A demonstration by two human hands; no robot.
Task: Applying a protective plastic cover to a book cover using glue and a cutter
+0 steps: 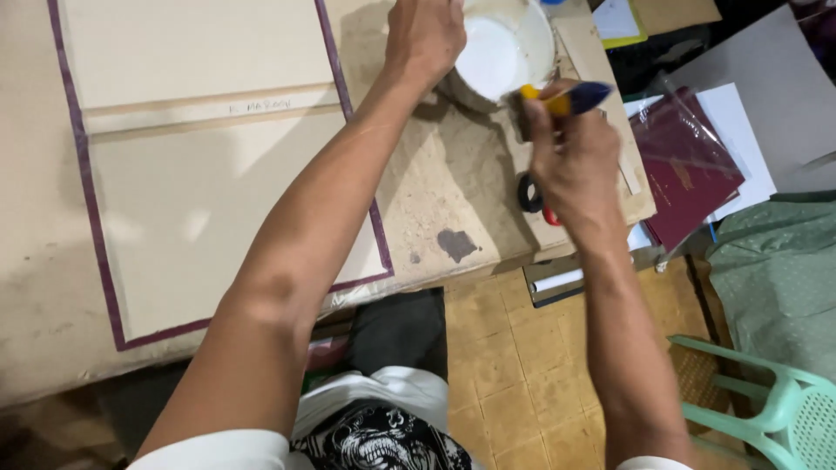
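- Gripping the rim of a round container [509,48] of smooth white liquid, your left hand [424,36] curls closed over its near-left edge at the table's [453,187] far side.
- Your right hand [570,161] is fisted around a brush handle [566,98], yellow and dark blue, just beside the container.
- Flat pale boards with purple tape edging [209,165] lie left.
- Scissors [533,198] sit under your right hand.
- Maroon book covers [684,170] lie right.

Both arms outstretched, left hand [424,35] cupped, right hand [570,161] fisted.
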